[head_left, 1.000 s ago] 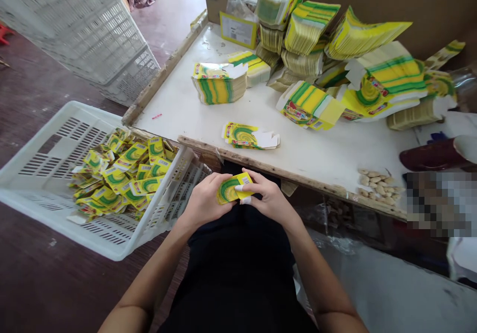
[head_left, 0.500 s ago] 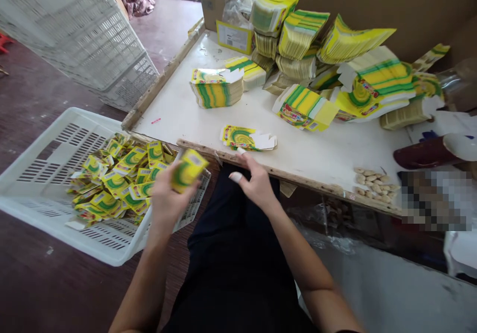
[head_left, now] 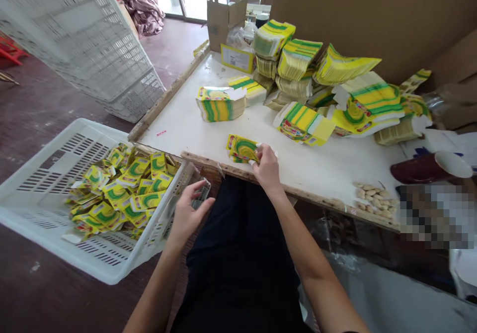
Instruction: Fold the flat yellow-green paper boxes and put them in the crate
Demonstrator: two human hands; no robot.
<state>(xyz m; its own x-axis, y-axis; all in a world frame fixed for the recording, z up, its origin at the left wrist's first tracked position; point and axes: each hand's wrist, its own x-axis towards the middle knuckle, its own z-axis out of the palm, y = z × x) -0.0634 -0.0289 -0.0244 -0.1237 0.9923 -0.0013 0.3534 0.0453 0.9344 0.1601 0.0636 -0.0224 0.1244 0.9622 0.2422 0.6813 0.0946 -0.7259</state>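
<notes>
My left hand (head_left: 191,212) is empty, thumb and fingers apart, beside the near right rim of the white plastic crate (head_left: 124,268). Many small yellow and green boxes (head_left: 128,186) lie heaped in that crate. My right hand (head_left: 269,171) pinches the right end of a flat yellow carton (head_left: 240,148) at the table's front edge. More flattened cartons seem to lie under it; the fingers hide that end. White coverings show on some fingertips of my right hand.
Bundles of flattened cartons (head_left: 221,107) stand on the white table (head_left: 179,124), with taller piles (head_left: 298,62) at the back. Peanuts (head_left: 374,199) and a tipped dark red mug (head_left: 421,168) are at the right. Stacked white crates (head_left: 93,40) lean at the left.
The small yellow box has left my left hand, which is now open by the crate. My right hand has moved up onto the flat carton and gripped its end. The camera view has shifted slightly.
</notes>
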